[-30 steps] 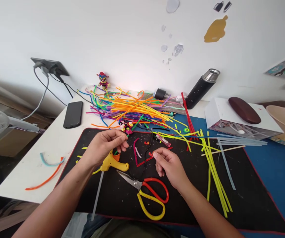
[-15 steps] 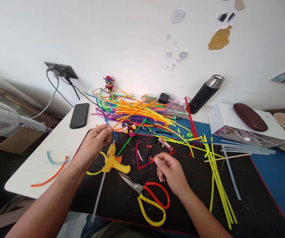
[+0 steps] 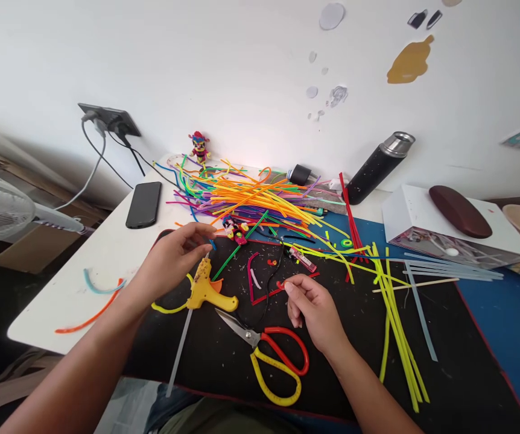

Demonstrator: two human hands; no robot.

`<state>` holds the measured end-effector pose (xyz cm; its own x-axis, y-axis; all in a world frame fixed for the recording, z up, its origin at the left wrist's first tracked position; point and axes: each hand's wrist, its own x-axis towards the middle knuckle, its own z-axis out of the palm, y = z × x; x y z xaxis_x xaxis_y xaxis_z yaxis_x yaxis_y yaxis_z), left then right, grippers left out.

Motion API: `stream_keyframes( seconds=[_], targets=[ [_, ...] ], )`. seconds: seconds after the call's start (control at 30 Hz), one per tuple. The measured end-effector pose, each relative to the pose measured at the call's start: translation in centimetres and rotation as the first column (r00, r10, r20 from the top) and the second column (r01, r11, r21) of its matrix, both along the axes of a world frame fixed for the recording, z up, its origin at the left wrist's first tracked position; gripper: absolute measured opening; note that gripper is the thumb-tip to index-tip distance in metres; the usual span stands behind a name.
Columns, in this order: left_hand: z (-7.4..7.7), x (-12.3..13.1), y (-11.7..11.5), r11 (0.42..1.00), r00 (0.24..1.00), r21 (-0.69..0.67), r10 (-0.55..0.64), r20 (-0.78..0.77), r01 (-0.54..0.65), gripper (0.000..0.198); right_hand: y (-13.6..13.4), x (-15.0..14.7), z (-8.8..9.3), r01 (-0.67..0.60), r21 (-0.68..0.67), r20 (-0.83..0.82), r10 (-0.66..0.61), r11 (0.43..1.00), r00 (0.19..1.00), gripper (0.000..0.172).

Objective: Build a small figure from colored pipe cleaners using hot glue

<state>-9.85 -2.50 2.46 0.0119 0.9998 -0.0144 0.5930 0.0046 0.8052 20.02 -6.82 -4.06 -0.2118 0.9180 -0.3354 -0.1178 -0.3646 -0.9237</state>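
My left hand (image 3: pixel 181 253) hovers just above the nozzle of a yellow glue gun (image 3: pixel 206 289), its thumb and fingers apart with nothing seen between them. A small pipe-cleaner figure (image 3: pixel 234 231) lies just beyond its fingertips. In my right hand (image 3: pixel 310 307), thumb and forefinger pinch a small curled red pipe-cleaner piece (image 3: pixel 280 284). Scissors (image 3: pixel 248 335) with one red and one yellow handle lie partly spread on the black mat (image 3: pixel 332 386) between my forearms. Magenta, red and white pipe-cleaner scraps lie left of my right hand.
A heap of coloured pipe cleaners (image 3: pixel 255 202) covers the back of the table. Yellow pipe cleaners (image 3: pixel 398 337) and translucent glue sticks (image 3: pixel 452 271) lie at the right. Around them stand a black flask (image 3: pixel 375 172), a white box (image 3: pixel 414 220) and a phone (image 3: pixel 144 205).
My left hand has opened from a pinch and shifted slightly right, towards the small figure. My right hand still pinches the red piece in nearly the same place. The view has tilted slightly.
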Motion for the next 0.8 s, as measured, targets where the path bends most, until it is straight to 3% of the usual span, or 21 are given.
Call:
stream_keyframes(
  seconds=[0.1, 0.23, 0.43, 0.57, 0.7, 0.8],
  targets=[
    [1.6, -0.7, -1.5, 1.0, 0.975, 0.009, 0.018, -0.223, -0.016, 0.028, 0.0, 0.0, -0.2, 0.01, -0.005, -0.011, -0.011, 1.0, 1.0, 0.041],
    [2.5, -2.1, -4.7, 0.995, 0.899, -0.085, -0.085, -0.43, 0.054, 0.032, 0.1, 0.1, -0.2, 0.021, -0.012, -0.013, -0.021, 1.0, 1.0, 0.04],
    [0.2, -1.6, -8.6, 0.994, 0.793, 0.044, -0.05, -0.607, 0.096, 0.039, 0.1, -0.1, -0.1, 0.021, -0.012, -0.012, -0.021, 1.0, 1.0, 0.039],
    [-0.9, 0.5, -9.3, 0.971, 0.698, -0.107, -0.228, -0.679, 0.213, 0.03, 0.0, -0.2, 0.0, 0.022, 0.0, 0.006, -0.022, 1.0, 1.0, 0.038],
    [-1.1, 2.0, -8.6, 0.914, 0.573, -0.213, -0.385, -0.723, 0.346, 0.054, 0.0, -0.3, 0.0, 0.025, 0.004, 0.029, -0.025, 1.0, 0.999, 0.039],
    [-1.5, 2.4, -7.7, 0.885, 0.486, -0.245, -0.427, -0.763, 0.395, 0.055, -0.1, -0.4, 0.0, 0.023, 0.007, 0.036, -0.023, 1.0, 0.999, 0.039]
  ],
)
